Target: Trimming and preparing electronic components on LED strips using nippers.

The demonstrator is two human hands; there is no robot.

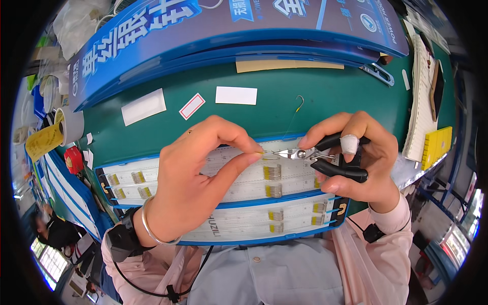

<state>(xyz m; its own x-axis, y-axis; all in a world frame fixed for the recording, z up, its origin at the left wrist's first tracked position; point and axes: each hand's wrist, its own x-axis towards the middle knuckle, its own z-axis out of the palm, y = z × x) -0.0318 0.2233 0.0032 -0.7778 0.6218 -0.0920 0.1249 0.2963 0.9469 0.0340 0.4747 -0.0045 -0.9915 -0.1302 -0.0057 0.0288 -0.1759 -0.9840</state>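
Observation:
My left hand point(188, 162) pinches thumb and forefinger on a fish hook point(264, 153), mostly hidden by the fingertips; a bit of yellow shows. Black-handled pliers point(301, 154) sit in my right hand point(380, 152), their narrow metal jaws reaching to the left fingertips. White tape wraps one right finger. Beneath both hands lies an opened blue-edged rig case point(284, 200) with white ruled panels. Rows of yellow-shanked hooks point(272, 173) are fixed in it. Beyond the case, another hook point(300, 104) lies on the green mat with a fine line running toward the case.
Large blue printed boxes point(244, 46) span the far side. White paper slips point(236, 95) and a red-bordered label point(192, 106) lie on the mat point(203, 132). A tape roll point(70, 125) stands left. An open notebook point(422, 96) and a yellow block point(436, 146) are right.

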